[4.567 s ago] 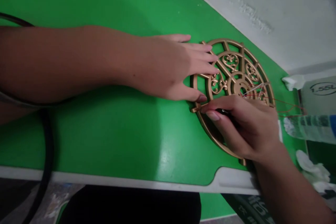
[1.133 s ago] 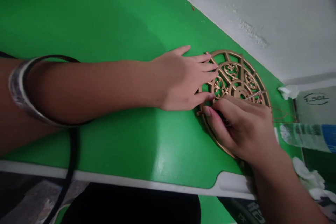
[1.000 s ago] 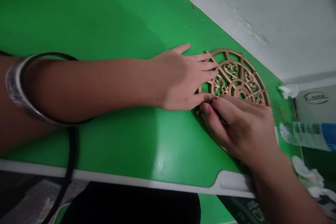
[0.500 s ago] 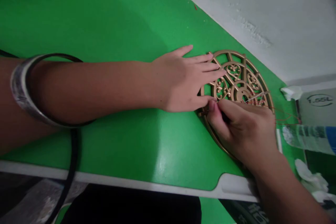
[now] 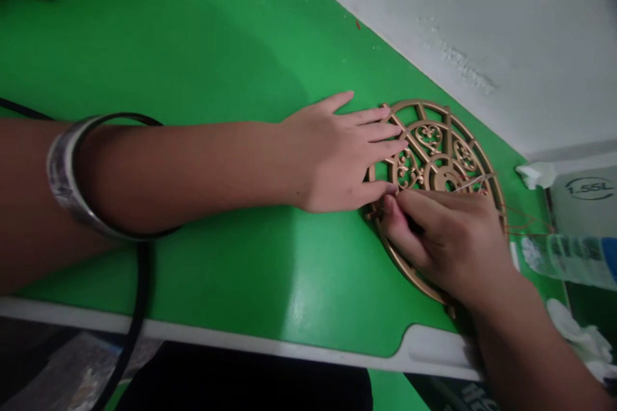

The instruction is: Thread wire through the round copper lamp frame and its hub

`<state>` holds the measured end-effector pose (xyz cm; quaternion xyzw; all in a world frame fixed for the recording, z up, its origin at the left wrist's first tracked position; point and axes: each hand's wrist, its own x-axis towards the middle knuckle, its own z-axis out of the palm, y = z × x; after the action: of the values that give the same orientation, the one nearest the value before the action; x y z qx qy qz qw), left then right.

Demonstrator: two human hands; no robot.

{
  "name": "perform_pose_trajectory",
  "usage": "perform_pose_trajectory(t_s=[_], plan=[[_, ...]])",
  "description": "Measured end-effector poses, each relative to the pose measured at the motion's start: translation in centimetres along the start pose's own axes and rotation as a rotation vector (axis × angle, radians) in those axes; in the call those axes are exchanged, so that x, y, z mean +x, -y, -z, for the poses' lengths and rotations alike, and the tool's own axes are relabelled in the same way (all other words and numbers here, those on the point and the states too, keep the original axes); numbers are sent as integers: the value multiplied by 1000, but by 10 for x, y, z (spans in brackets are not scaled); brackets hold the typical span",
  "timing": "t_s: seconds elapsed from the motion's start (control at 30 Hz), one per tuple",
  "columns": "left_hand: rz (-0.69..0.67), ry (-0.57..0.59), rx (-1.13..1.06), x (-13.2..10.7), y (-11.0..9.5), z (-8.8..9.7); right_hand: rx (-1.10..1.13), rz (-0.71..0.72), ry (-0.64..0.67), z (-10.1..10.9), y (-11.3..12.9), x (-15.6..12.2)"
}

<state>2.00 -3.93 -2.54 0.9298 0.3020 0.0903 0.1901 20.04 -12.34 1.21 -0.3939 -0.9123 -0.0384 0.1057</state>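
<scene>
A round, gold-coloured openwork disc (image 5: 418, 104) with scrolled ornaments lies flat on the green table. My left hand (image 5: 337, 157) rests palm down, fingers spread, with its fingertips on the disc's left rim. Over the disc's lower part, my right hand (image 5: 448, 241) is closed in a pinch of thumb and forefinger, close beside the left little finger. What the pinch holds is hidden. A thin red thread (image 5: 523, 221) stretches out to the right from behind the right hand. A slim pale stick (image 5: 472, 183) lies across the disc near its centre.
To the right lie a clear plastic bottle (image 5: 554, 257) and crumpled white tissues (image 5: 578, 331). A grey wall (image 5: 457, 13) borders the table (image 5: 193, 64) at the back. A black cable (image 5: 139, 295) hangs over the front edge, and a silver bangle (image 5: 65, 173) circles my left forearm.
The view has shifted slightly, so everything sits a little lower. Both hands keep nearly the same pose on the disc, with the right hand still pinched.
</scene>
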Motion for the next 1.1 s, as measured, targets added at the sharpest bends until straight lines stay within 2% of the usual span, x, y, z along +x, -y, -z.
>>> perform_pose_trajectory(t_s=[0.13,0.3,0.4,0.77,0.97,1.1], plan=[[-5,-7,-4,0,-1,2,126,67,67,-2,3,-2],[19,12,70,-4,-6,5,191,-49,-105,-4,4,-1],[12,25,97,-5,-8,7,153,-95,-141,-4,4,3],[23,49,118,-7,-9,11,-1,-39,-46,-7,4,7],[33,66,111,-4,-10,13,65,41,69,-1,-4,3],[20,70,105,-5,-10,12,138,10,12,-1,-4,6]])
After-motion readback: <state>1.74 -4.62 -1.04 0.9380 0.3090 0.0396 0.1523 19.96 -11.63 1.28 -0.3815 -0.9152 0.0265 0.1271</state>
